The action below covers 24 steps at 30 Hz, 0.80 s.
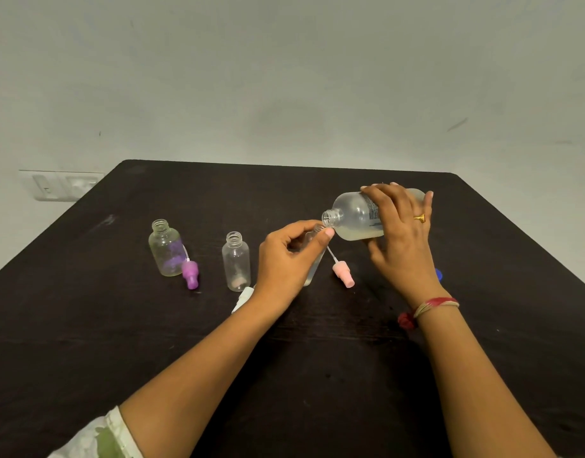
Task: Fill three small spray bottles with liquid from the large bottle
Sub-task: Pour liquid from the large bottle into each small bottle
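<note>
a dark table (317, 358) with rounded far corners fills the lower half of the frame. left of centre a clear small bottle (165, 247) stands upright and uncapped, a purple spray cap (190, 275) lying just beside its base. nearer the centre stands a second open bottle (236, 261), a white spray cap (243, 297) below it only partly in view. a third bottle (314, 269) at centre is mostly covered. right of it lies a pink spray cap (344, 275), dip tube pointing up-left. a blue cap (439, 275) peeks out at right.
</note>
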### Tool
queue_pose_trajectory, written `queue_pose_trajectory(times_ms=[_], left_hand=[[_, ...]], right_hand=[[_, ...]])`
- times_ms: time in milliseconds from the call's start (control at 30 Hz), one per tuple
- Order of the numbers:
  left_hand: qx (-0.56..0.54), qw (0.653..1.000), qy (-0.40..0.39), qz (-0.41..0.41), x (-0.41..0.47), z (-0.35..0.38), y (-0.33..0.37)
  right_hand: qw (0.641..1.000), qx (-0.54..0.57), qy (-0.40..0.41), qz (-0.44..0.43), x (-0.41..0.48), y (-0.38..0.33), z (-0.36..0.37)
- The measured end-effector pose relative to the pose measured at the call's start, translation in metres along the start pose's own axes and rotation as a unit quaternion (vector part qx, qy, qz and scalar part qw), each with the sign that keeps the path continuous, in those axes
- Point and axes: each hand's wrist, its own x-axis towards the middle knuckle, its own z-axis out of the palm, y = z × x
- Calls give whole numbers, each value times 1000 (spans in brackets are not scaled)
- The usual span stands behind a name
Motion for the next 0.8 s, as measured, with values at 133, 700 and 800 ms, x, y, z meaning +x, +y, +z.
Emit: queue_pose_trajectory(times_ms=[133, 700, 800], left_hand=[[3, 1000, 0, -1, 0, -1, 0], [18, 1000, 1, -3, -1, 0, 2], [18, 1000, 2, -3, -1, 1, 3]], right_hand=[[1000, -4, -1, 0, 0, 0, 0], [1000, -15, 4, -10, 0, 1, -3], [1000, -18, 4, -11, 0, 0, -3]])
